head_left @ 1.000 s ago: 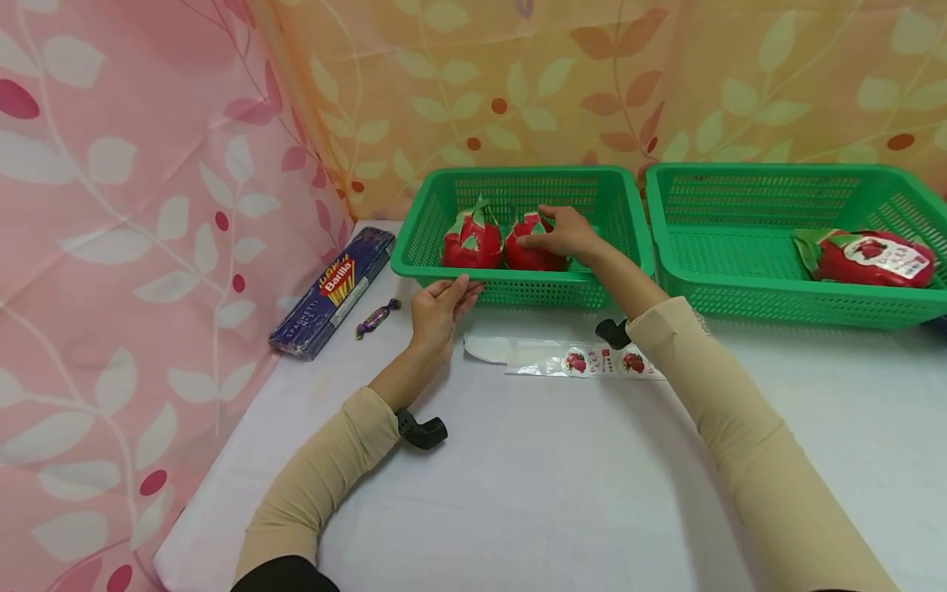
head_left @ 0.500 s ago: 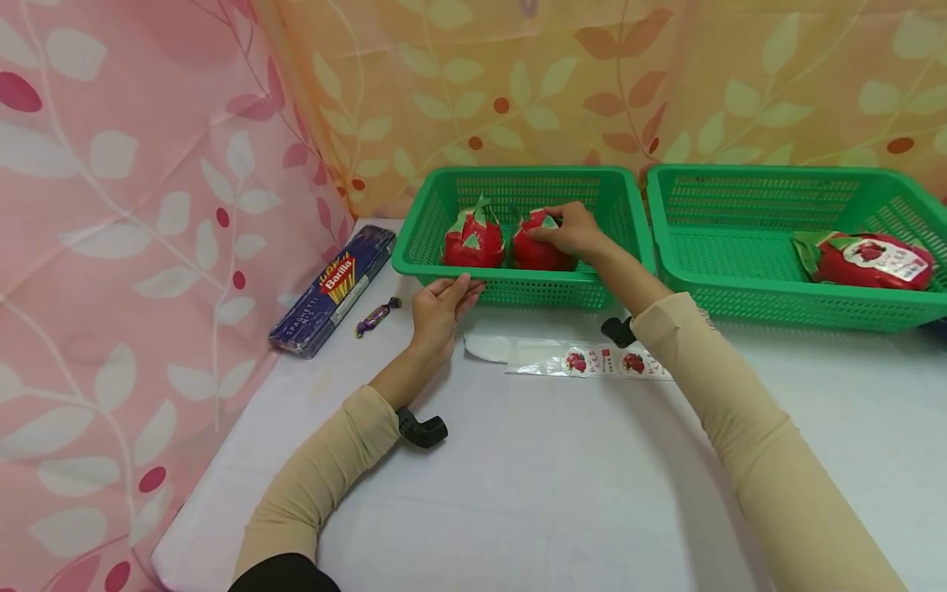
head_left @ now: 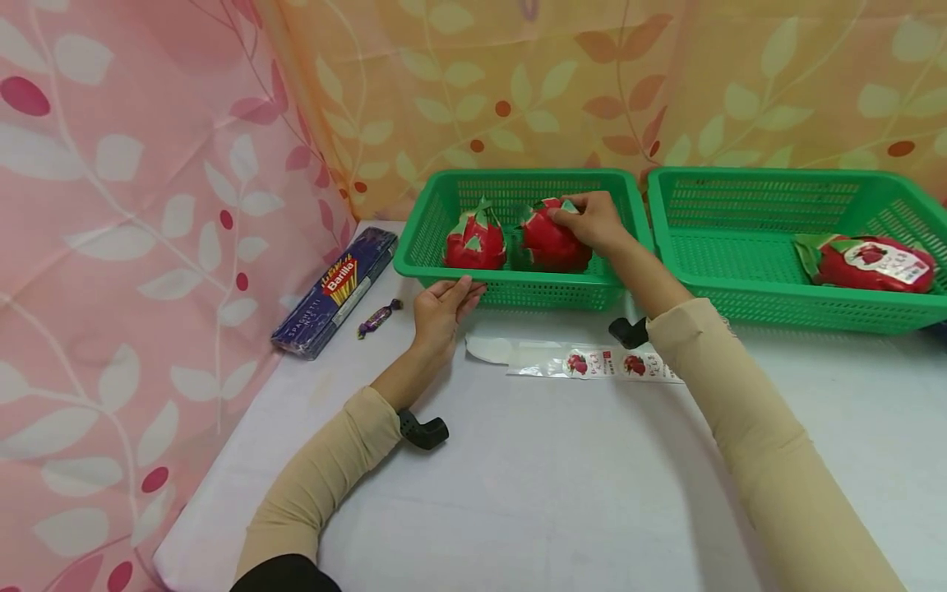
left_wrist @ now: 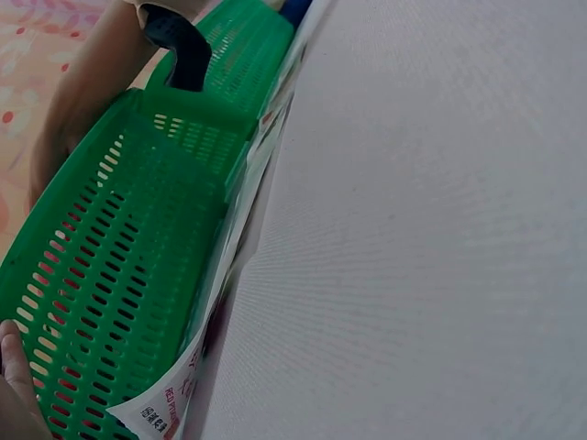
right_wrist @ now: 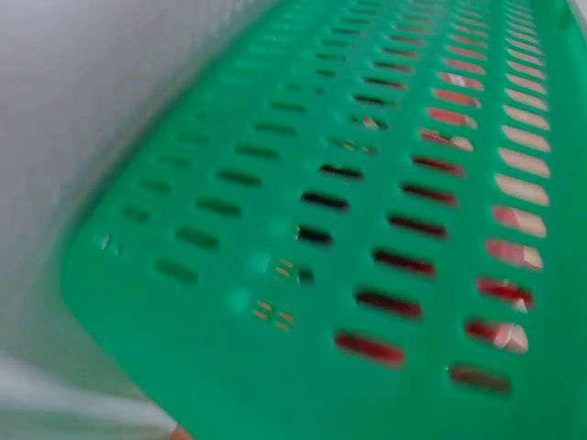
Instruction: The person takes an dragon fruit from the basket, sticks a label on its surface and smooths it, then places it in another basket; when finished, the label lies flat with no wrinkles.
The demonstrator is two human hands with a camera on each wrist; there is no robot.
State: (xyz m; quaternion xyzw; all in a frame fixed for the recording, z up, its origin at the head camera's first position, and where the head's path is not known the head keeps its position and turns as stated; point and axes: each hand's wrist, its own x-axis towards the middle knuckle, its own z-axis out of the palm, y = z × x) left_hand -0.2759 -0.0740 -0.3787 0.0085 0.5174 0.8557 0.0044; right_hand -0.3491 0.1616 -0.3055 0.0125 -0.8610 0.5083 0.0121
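Dragon fruit [head_left: 553, 242], red with green-tipped scales, sits inside the left green basket [head_left: 547, 293], toward the right of its middle and close to the near wall. Whether its underside touches the basket floor cannot be told. The right hand [head_left: 595, 222] is clamped on it from the upper right, thumb on the side facing the wearer and fingers over the top, wrist bent so the knuckles face up. Behind that hand the right forearm slants from the lower right corner over the basket's near rim, its beige sleeve [head_left: 755, 436] stopping short of the wrist.

A second dragon fruit [head_left: 476, 242] stands just to the left in the same basket, leafy tip up. Below it, the left hand [head_left: 440, 316] holds the near rim, thumb above and fingers bent beneath the edge; its forearm rises from the lower left.

Through the slots in the right wrist view, patches of red show behind the green wall. In front of the basket a clear printed wrapper [head_left: 536, 359] lies on the white tabletop [head_left: 555, 477], partly beneath the right sleeve. To the left lie a purple wrapped candy [head_left: 380, 318] and a blue spaghetti box [head_left: 333, 293]. Just beside, the right green basket [head_left: 732, 251] holds a labelled red package [head_left: 873, 261] near its right end.
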